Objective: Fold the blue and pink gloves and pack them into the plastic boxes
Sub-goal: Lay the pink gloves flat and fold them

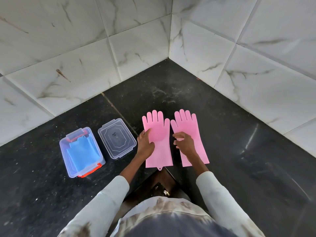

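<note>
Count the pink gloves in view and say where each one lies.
2. One pink glove lies flat on the dark counter under the left hand; the other pink glove lies beside it, to its right, under the right hand. None seems hidden.

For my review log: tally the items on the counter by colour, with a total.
Pink gloves: 2, the left one and the right one, both flat and unfolded.
Blue gloves: folded in the orange-latched box; count not clear, logged as 1 bundle.
Clear plastic boxes: 2, the latched one and an empty one.
Total: 5.
</note>
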